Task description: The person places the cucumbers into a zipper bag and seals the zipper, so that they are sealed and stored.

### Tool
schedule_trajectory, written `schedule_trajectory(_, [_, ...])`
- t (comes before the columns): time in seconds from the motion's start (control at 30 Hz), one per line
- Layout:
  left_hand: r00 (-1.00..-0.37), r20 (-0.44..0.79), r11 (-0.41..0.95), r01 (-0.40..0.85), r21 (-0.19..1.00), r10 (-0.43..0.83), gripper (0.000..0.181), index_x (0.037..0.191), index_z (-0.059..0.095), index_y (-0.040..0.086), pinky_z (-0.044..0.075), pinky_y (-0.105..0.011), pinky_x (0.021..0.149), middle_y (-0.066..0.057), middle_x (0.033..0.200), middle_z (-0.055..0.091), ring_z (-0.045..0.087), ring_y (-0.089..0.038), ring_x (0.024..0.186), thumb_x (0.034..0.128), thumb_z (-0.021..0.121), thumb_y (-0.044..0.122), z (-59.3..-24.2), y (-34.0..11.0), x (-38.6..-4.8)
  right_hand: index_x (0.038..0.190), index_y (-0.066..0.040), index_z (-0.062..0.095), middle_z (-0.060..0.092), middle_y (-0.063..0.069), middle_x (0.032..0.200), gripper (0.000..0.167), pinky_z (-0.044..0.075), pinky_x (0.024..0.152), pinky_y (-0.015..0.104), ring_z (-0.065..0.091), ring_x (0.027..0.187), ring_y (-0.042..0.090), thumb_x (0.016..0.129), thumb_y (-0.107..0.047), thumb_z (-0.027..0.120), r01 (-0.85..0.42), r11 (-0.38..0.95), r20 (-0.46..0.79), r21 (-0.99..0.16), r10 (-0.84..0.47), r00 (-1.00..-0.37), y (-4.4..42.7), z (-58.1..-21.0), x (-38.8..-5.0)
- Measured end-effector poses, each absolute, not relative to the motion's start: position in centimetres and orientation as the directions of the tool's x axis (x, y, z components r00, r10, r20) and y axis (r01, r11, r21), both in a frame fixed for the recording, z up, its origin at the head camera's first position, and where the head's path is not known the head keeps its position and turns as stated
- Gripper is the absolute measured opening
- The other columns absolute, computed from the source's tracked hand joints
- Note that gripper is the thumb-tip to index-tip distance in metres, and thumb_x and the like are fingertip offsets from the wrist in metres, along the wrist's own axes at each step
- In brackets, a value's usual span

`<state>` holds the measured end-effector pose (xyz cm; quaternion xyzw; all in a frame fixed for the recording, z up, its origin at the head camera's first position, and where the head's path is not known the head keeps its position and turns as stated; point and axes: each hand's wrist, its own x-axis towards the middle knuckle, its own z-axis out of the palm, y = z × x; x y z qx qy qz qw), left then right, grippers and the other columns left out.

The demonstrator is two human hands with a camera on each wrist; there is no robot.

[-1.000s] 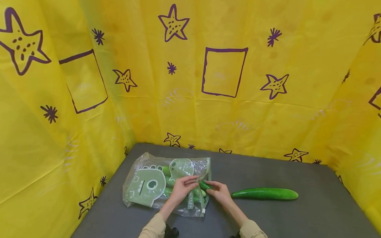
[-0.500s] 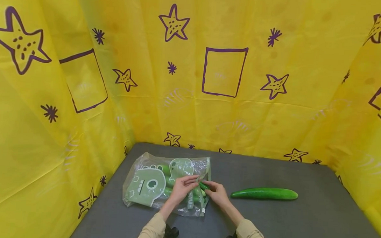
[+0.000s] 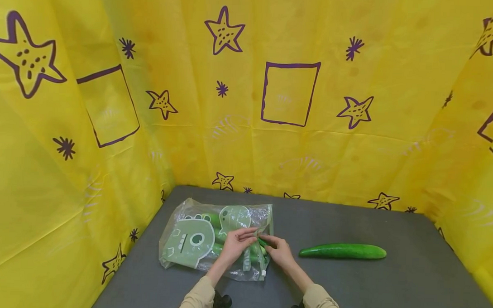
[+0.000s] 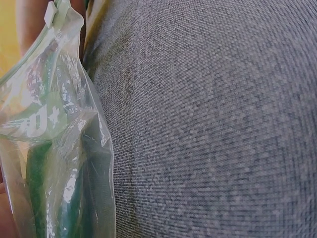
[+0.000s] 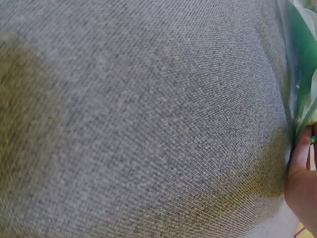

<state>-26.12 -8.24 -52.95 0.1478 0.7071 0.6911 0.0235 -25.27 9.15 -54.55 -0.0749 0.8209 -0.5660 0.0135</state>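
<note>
A clear zip bag (image 3: 173, 253) with green cartoon creatures lies flat on the grey table, several cucumbers inside it. My left hand (image 3: 234, 245) pinches the upper layer of the bag near its right-hand mouth. Just across from it, my right hand (image 3: 280, 252) grips the end of a cucumber (image 3: 262, 241) whose far part is inside the bag. In the left wrist view, the white zip slider (image 4: 50, 14) sits at the bag's corner, with cucumbers showing through the plastic. The right wrist view catches only part of my right hand (image 5: 303, 186) beside the bag.
Another long cucumber (image 3: 342, 250) lies on the table to the right of my right hand. Yellow fabric (image 3: 246, 149) printed with purple stars stands behind and along both sides of the grey table (image 3: 330, 220).
My right hand has moved slightly left, sliding the cucumber farther into the bag, so less of it shows. The left hand and the bag have stayed in place.
</note>
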Motion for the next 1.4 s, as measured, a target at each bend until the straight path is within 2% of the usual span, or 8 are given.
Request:
schedule_trajectory(0.13, [-0.952, 0.174, -0.003, 0.179, 0.984, 0.251, 0.033, 0.118, 0.06, -0.01, 0.057, -0.021, 0.084, -0.03, 0.116, 0.062, 0.067, -0.024, 0.104, 0.087, 0.064, -0.001, -52.0, -8.2, -25.6, 0.118, -0.006, 0.066, 0.064, 0.017, 0.123, 0.033, 0.054, 0.088, 0.038, 0.056, 0.117, 0.036, 0.087, 0.002, 0.057, -0.108, 0.35, 0.06, -0.93, -0.145, -0.988, 9.2, -54.6, -25.3])
schedule_trajectory(0.3, [-0.95, 0.176, 0.012, 0.185, 0.983, 0.258, 0.032, 0.116, 0.059, -0.013, 0.057, -0.023, 0.083, -0.034, 0.114, 0.061, 0.064, -0.036, 0.106, 0.0867, 0.063, -0.002, -51.0, -8.1, -25.2, 0.119, -0.008, 0.066, 0.065, 0.015, 0.123, 0.034, 0.05, 0.095, 0.05, 0.055, 0.12, 0.036, 0.088, 0.002, 0.056, -0.118, 0.368, 0.061, -0.922, -0.162, -0.985, 9.3, -54.6, -25.3])
schedule_trajectory(0.43, [-0.955, 0.165, 0.004, 0.171, 0.985, 0.247, 0.033, 0.118, 0.06, -0.011, 0.057, -0.022, 0.084, -0.032, 0.115, 0.062, 0.061, -0.041, 0.109, 0.0866, 0.064, -0.001, -51.8, -8.2, -25.6, 0.119, -0.009, 0.066, 0.065, 0.013, 0.123, 0.035, 0.048, 0.097, 0.053, 0.054, 0.121, 0.036, 0.088, 0.002, 0.056, -0.124, 0.378, 0.063, -0.917, -0.171, -0.983, 9.3, -54.6, -25.3])
schedule_trajectory(0.7, [-0.956, 0.164, 0.026, 0.176, 0.984, 0.244, 0.035, 0.12, 0.061, -0.006, 0.056, -0.021, 0.084, -0.027, 0.117, 0.063, 0.067, -0.018, 0.104, 0.0872, 0.066, 0.006, -52.9, -8.2, -26.1, 0.119, -0.009, 0.066, 0.065, 0.014, 0.123, 0.034, 0.048, 0.097, 0.054, 0.055, 0.12, 0.037, 0.088, 0.002, 0.056, -0.139, 0.39, 0.076, -0.91, -0.174, -0.982, 9.3, -54.5, -25.1])
schedule_trajectory(0.77, [-0.957, 0.16, 0.025, 0.171, 0.985, 0.243, 0.035, 0.12, 0.061, -0.006, 0.056, -0.02, 0.084, -0.027, 0.117, 0.063, 0.067, -0.018, 0.104, 0.0871, 0.066, 0.007, -53.0, -8.3, -26.2, 0.119, -0.01, 0.066, 0.065, 0.014, 0.123, 0.034, 0.048, 0.097, 0.054, 0.055, 0.12, 0.037, 0.088, 0.002, 0.056, -0.141, 0.392, 0.077, -0.909, -0.176, -0.981, 9.3, -54.5, -25.1])
schedule_trajectory(0.97, [-0.956, 0.16, 0.019, 0.17, 0.985, 0.245, 0.035, 0.12, 0.061, -0.006, 0.056, -0.021, 0.084, -0.027, 0.117, 0.063, 0.065, -0.03, 0.107, 0.0872, 0.066, 0.007, -53.2, -8.2, -26.2, 0.12, -0.01, 0.066, 0.064, 0.014, 0.124, 0.034, 0.048, 0.096, 0.054, 0.055, 0.119, 0.036, 0.089, 0.001, 0.057, -0.146, 0.387, 0.081, -0.911, -0.179, -0.981, 9.4, -54.5, -25.0])
schedule_trajectory(1.23, [-0.956, 0.153, -0.002, 0.158, 0.987, 0.249, 0.035, 0.119, 0.06, -0.008, 0.056, -0.019, 0.084, -0.028, 0.117, 0.062, 0.067, -0.01, 0.1, 0.0867, 0.066, 0.003, -52.6, -8.3, -26.0, 0.12, -0.009, 0.066, 0.065, 0.014, 0.123, 0.034, 0.049, 0.096, 0.052, 0.056, 0.118, 0.036, 0.089, 0.002, 0.056, -0.155, 0.381, 0.091, -0.912, -0.181, -0.979, 9.3, -54.6, -25.1])
schedule_trajectory(1.4, [-0.955, 0.163, 0.012, 0.171, 0.985, 0.246, 0.036, 0.12, 0.061, -0.007, 0.056, -0.02, 0.084, -0.028, 0.117, 0.063, 0.067, -0.018, 0.103, 0.0868, 0.066, 0.006, -53.1, -8.3, -26.2, 0.118, -0.008, 0.066, 0.066, 0.014, 0.12, 0.034, 0.051, 0.095, 0.051, 0.059, 0.115, 0.035, 0.087, 0.004, 0.058, -0.198, 0.404, 0.137, -0.893, -0.175, -0.975, 9.4, -54.6, -24.9])
